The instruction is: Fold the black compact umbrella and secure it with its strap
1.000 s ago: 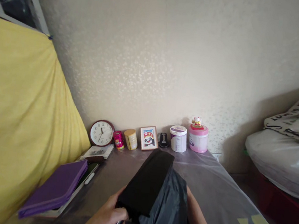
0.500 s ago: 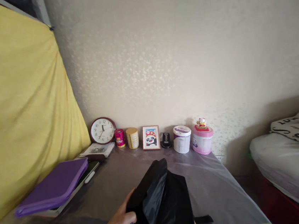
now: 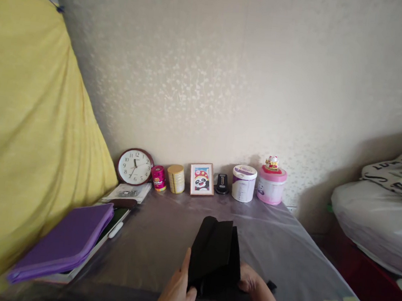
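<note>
A black folded umbrella (image 3: 214, 257) lies low over the plastic-covered table (image 3: 284, 245), its loose fabric gathered between my two hands. My left hand (image 3: 176, 294) grips its left side, thumb up along the fabric and fingers wrapped under. On the right edge of the fabric my right hand (image 3: 249, 279) presses, fingers curled on it. A short black strap (image 3: 271, 286) pokes out just right of that hand.
Along the wall stand a round clock (image 3: 135, 166), a red tin (image 3: 158, 178), a gold tin (image 3: 176, 178), a framed picture (image 3: 202, 179), a white tub (image 3: 243, 183) and a pink tub (image 3: 271, 185). A purple folder (image 3: 65, 244) lies left, beside yellow fabric (image 3: 24, 151). Bagged bedding (image 3: 376, 221) sits right.
The umbrella fabric has been gathered from a raised, spread shape into a smaller bundle lower on the table. My right hand has come out from behind it onto its right edge.
</note>
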Demonstrator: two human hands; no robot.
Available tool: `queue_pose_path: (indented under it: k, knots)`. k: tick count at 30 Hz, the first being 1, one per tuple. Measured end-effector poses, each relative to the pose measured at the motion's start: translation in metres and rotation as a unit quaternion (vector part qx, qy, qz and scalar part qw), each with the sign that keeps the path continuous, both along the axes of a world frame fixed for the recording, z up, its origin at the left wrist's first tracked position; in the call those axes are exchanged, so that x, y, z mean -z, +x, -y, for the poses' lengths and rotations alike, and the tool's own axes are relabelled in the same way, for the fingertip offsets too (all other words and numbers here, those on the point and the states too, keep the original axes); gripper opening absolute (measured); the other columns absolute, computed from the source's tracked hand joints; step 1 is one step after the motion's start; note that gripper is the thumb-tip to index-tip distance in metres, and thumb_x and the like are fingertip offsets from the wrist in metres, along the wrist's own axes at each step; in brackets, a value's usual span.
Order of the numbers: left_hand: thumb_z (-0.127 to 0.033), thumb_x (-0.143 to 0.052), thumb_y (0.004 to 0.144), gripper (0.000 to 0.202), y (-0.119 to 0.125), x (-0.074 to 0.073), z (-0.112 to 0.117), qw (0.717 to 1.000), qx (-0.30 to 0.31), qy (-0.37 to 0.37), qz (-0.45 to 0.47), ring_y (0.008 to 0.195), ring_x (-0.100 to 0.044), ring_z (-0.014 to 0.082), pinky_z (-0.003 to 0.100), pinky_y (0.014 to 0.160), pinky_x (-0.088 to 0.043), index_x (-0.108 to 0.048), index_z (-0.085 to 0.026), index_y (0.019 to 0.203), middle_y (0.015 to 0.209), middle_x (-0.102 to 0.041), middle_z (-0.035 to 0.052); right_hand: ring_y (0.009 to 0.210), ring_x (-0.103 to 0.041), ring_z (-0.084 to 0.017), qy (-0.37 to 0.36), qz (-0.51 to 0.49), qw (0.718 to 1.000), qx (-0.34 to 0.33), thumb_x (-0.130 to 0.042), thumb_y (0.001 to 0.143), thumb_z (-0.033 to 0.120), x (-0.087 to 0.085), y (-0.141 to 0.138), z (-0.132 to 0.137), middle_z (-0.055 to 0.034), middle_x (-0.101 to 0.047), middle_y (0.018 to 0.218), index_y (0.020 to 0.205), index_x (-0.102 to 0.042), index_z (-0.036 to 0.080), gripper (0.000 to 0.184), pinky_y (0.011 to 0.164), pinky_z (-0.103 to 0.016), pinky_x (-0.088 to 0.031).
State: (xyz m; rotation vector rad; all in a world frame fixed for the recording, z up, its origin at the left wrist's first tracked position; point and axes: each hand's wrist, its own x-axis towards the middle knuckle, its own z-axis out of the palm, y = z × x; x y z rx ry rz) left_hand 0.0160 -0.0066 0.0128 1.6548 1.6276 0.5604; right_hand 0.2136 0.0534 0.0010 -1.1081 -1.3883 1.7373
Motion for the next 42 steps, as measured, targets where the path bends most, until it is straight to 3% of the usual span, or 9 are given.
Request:
queue_pose_path:
  k: [3,6,10,12,14,19,30,35,42]
  knots:
    - [-0.016,-0.045,0.078,0.081,0.004,0.005,-0.001,0.996,0.013,0.035,-0.081,0.093,-0.058,0.0191,0.03,0.085,-0.041,0.005,-0.017,0.142,0.121,-0.051,0.017,0.087,-0.064,-0.024,-0.009,-0.035,0.998,0.05,-0.066,0.063,0.033,-0.003,0.013,0.005,-0.0068,-0.07,0.088,0.094,-0.065,0.018,0.034,0.081,-0.038,-0.049]
    - [-0.016,-0.04,0.08,0.077,0.005,0.007,0.0,0.992,0.023,0.035,-0.122,0.094,-0.058,0.0205,0.032,0.084,-0.04,0.006,-0.014,0.141,0.111,-0.056,0.0169,0.094,-0.062,-0.024,0.132,0.062,0.98,0.137,-0.055,0.07,0.034,-0.002,0.031,0.003,-0.007,-0.069,0.093,0.096,-0.064,0.019,0.031,0.085,-0.039,-0.048]
    - [-0.015,-0.039,0.08,0.076,0.003,0.011,0.0,0.99,0.032,0.053,-0.123,0.09,-0.06,0.021,0.032,0.081,-0.041,0.006,-0.012,0.141,0.105,-0.058,0.0169,0.087,-0.062,-0.022,0.342,0.253,0.854,0.298,-0.045,0.078,0.03,-0.003,0.045,0.005,-0.0064,-0.065,0.093,0.104,-0.059,0.023,0.031,0.079,-0.038,-0.05]
    - [-0.015,-0.04,0.079,0.077,0.003,0.013,-0.001,0.991,0.029,0.054,-0.117,0.09,-0.06,0.0211,0.032,0.081,-0.041,0.005,-0.013,0.142,0.107,-0.058,0.017,0.08,-0.062,-0.019,0.41,0.303,0.81,0.289,-0.041,0.082,0.027,-0.01,0.045,0.012,-0.0051,-0.062,0.09,0.111,-0.056,0.026,0.032,0.073,-0.033,-0.051]
    - [-0.015,-0.041,0.079,0.076,0.004,0.012,-0.002,0.991,0.023,0.056,-0.118,0.093,-0.059,0.0216,0.033,0.082,-0.041,0.002,-0.013,0.142,0.108,-0.058,0.0171,0.077,-0.061,-0.016,0.454,0.328,0.794,0.236,-0.038,0.085,0.023,-0.019,0.042,0.019,-0.0044,-0.06,0.091,0.114,-0.054,0.027,0.033,0.07,-0.029,-0.051]
    - [-0.014,-0.041,0.079,0.075,0.008,0.004,-0.003,0.987,0.022,0.045,-0.151,0.092,-0.059,0.0225,0.034,0.082,-0.041,0.0,-0.011,0.142,0.104,-0.059,0.0169,0.08,-0.062,-0.015,0.477,0.353,0.786,0.172,-0.037,0.089,0.024,-0.028,0.029,0.02,-0.0029,-0.06,0.094,0.108,-0.055,0.028,0.026,0.07,-0.025,-0.049]
    - [-0.008,-0.042,0.073,0.07,0.02,0.0,-0.003,0.969,0.029,0.051,-0.241,0.1,-0.057,0.0285,0.035,0.083,-0.043,-0.016,0.001,0.138,0.119,-0.049,0.0246,0.083,-0.06,-0.014,0.545,0.262,0.777,0.177,-0.035,0.091,0.024,-0.044,-0.032,-0.036,-0.0035,-0.061,0.09,0.096,-0.057,0.023,0.023,0.075,-0.023,-0.046]
    - [-0.002,-0.044,0.069,0.075,0.025,-0.009,-0.002,0.97,0.033,0.033,-0.24,0.096,-0.06,0.0288,0.036,0.081,-0.045,-0.017,-0.003,0.139,0.122,-0.047,0.0248,0.086,-0.058,-0.013,0.541,0.301,0.774,0.13,-0.038,0.089,0.016,-0.036,-0.065,-0.05,-0.0026,-0.06,0.094,0.1,-0.058,0.025,0.024,0.074,-0.021,-0.044]
    - [0.001,-0.041,0.071,0.073,0.028,-0.012,-0.001,0.965,0.05,0.024,-0.257,0.097,-0.059,0.0289,0.037,0.082,-0.046,-0.016,-0.001,0.139,0.124,-0.046,0.0259,0.091,-0.057,-0.014,0.526,0.382,0.758,0.056,-0.046,0.085,0.015,-0.023,-0.076,-0.055,-0.0014,-0.06,0.099,0.101,-0.058,0.027,0.023,0.076,-0.021,-0.043]
